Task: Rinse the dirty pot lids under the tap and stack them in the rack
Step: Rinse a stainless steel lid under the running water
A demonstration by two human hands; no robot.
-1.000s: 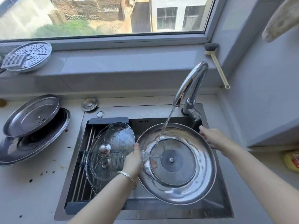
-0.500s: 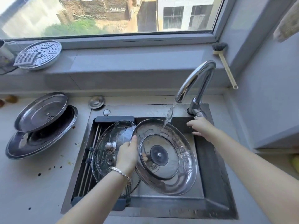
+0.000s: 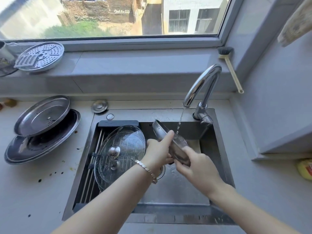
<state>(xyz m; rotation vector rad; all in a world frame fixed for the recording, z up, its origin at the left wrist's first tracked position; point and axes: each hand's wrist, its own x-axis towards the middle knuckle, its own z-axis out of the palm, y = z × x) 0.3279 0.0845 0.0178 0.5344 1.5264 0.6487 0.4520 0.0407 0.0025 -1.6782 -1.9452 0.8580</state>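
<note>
Both forearms reaching in over the sink, meeting above the basin. Left hand closed round the near edge of a steel lid, thumb on top; right hand gripping its lower right edge, lid turned edge-on and tilted under a thin stream from the tap. Glass lid leaning in the rack filling the basin's left side, just beside the left hand. Two dirty lids stacked on the counter, well apart. No legible writing.
</note>
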